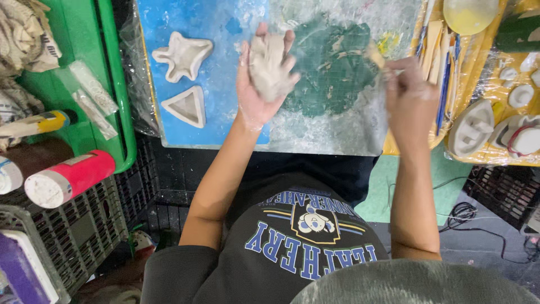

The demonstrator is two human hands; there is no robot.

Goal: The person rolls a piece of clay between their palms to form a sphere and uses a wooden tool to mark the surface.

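Looking down from the head camera, the work surface (343,132) is a plastic-wrapped board, blue on one side and green in the middle, smeared white with clay. Left hand (264,79) is palm up over that board, fingers curled round one grey clay lump (270,65) that fills the palm. Right hand (410,98) is closed tight on a thin wooden tool (374,56), its tip poking out towards the lump, a short gap between them. Beyond the left hand's wrist side lie two clay dishes: one star-shaped dish (183,55), one triangular dish (187,106), just beside each other on the blue. Past the right hand, a yellow tray (484,56) holds a row of wooden tools and several white clay pieces, too crowded to count. A green crate (107,84) and one pink-capped tube (67,179) sit well off to the left. Bare board lies between the hands; the near edge runs just under both wrists.
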